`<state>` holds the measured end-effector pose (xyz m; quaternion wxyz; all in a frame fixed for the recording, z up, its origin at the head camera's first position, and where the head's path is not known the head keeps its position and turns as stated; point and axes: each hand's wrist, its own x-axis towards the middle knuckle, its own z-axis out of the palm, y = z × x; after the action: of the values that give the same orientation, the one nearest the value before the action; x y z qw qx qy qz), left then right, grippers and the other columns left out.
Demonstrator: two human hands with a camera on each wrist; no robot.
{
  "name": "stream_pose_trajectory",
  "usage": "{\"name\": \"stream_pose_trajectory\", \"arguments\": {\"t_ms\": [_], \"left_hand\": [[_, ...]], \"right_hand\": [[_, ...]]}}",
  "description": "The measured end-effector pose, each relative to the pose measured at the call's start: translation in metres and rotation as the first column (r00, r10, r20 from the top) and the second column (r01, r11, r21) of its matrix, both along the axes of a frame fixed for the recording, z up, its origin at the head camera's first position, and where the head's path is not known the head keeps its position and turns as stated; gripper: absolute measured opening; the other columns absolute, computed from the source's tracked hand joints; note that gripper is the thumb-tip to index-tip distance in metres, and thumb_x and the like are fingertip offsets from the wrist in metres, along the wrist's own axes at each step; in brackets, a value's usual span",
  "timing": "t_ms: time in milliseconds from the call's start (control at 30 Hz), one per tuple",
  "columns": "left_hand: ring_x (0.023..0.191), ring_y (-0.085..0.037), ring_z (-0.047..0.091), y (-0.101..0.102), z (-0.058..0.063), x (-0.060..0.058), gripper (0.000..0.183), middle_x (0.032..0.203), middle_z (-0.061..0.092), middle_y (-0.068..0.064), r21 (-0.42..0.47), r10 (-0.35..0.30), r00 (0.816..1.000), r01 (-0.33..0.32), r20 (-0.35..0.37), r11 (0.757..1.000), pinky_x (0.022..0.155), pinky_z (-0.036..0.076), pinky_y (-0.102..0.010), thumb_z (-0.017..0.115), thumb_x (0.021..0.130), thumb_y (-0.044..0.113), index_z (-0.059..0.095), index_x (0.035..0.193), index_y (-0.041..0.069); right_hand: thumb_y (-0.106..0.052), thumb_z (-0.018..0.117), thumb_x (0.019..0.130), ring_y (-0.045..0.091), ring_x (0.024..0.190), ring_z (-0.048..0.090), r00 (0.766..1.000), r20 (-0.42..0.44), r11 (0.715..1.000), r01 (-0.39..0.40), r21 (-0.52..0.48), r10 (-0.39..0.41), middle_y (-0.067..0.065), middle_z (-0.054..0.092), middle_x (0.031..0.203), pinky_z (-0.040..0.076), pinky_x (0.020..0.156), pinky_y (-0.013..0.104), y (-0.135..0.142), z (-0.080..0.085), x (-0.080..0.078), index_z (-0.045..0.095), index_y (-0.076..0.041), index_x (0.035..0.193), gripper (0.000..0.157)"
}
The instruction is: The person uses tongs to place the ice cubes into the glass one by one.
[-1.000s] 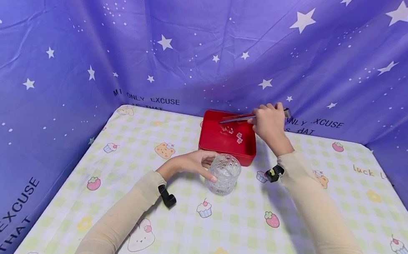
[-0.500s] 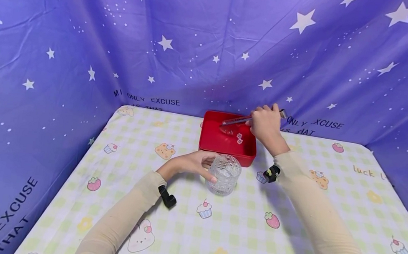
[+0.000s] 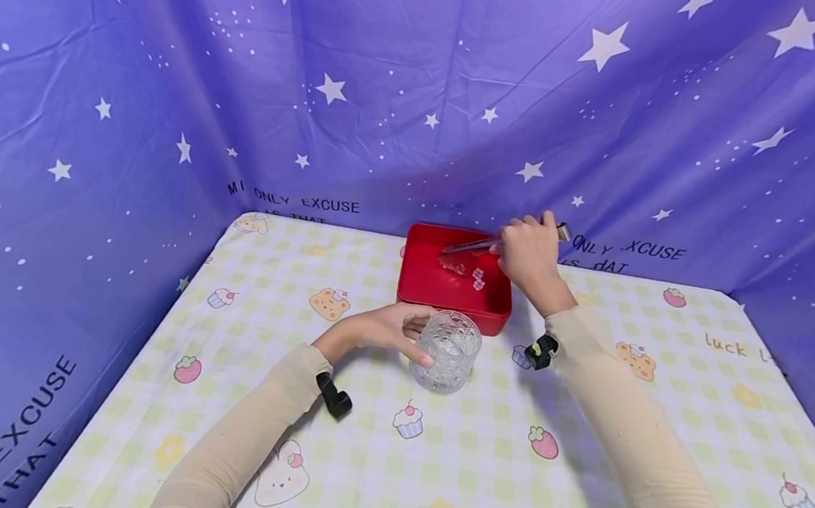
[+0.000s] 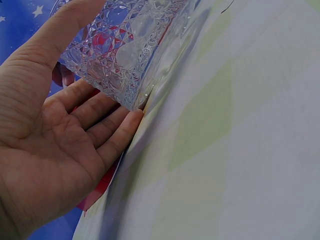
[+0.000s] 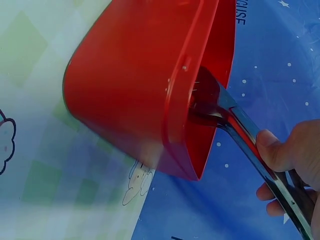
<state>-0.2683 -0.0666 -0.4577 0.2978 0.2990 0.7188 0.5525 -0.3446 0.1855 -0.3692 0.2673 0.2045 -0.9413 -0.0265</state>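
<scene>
My left hand [image 3: 390, 327] holds a clear textured glass [image 3: 446, 367] that stands upright on the table just in front of a red container. In the left wrist view, the thumb and fingers lie around the faceted glass wall [image 4: 117, 55]. My right hand [image 3: 532, 256] grips metal tongs [image 3: 475, 246], whose ends reach down into the red container [image 3: 415, 284]. Small clear cubes [image 3: 478, 279] lie in it, with more clear pieces near the tong ends. In the right wrist view, the thumb presses along the tongs [image 5: 250, 145], and the container's wall [image 5: 120, 80] hides the cubes.
A green-and-white checked cloth [image 3: 353, 466] printed with cakes, strawberries and animals covers the table. A purple star-patterned curtain [image 3: 408, 120] hangs close behind the container and on both sides. Black wrist cameras [image 3: 334, 396] sit on the sleeves.
My right hand has shifted slightly left, and the tongs now sit over the clear pieces on the container's left side. The left hand and glass have stayed in place.
</scene>
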Motion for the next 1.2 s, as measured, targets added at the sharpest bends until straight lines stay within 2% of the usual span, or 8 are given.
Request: {"name": "stream_pose_trajectory", "arguments": {"t_ms": [867, 1200], "left_hand": [[0.132, -0.020, 0.058, 0.0002, 0.0006, -0.0005, 0.066, 0.137, 0.065, -0.008, -0.014, 0.001, 1.000, -0.001, -0.017, 1.000, 0.114, 0.047, -0.031, 0.082, 0.083, 0.005, 0.054, 0.143, 0.007], [0.132, -0.019, 0.059, -0.0002, -0.0015, -0.0006, 0.065, 0.136, 0.065, -0.009, -0.006, 0.001, 1.000, -0.001, -0.009, 1.000, 0.113, 0.048, -0.030, 0.081, 0.083, 0.003, 0.054, 0.142, 0.006]], "right_hand": [[-0.019, 0.077, 0.085, 0.034, 0.070, 0.060, 0.995, -0.089, 0.999, -0.049, 0.004, 0.049, 0.013, 0.068, 0.071, 0.041, 0.081, 0.051, -0.0058, -0.0051, 0.0011, 0.070, -0.003, 0.070, 0.023], [-0.020, 0.075, 0.086, 0.033, 0.072, 0.060, 0.997, -0.065, 0.999, -0.036, -0.021, 0.034, 0.012, 0.066, 0.070, 0.042, 0.081, 0.050, -0.0029, -0.0030, 0.0031, 0.071, -0.004, 0.073, 0.022]]}}
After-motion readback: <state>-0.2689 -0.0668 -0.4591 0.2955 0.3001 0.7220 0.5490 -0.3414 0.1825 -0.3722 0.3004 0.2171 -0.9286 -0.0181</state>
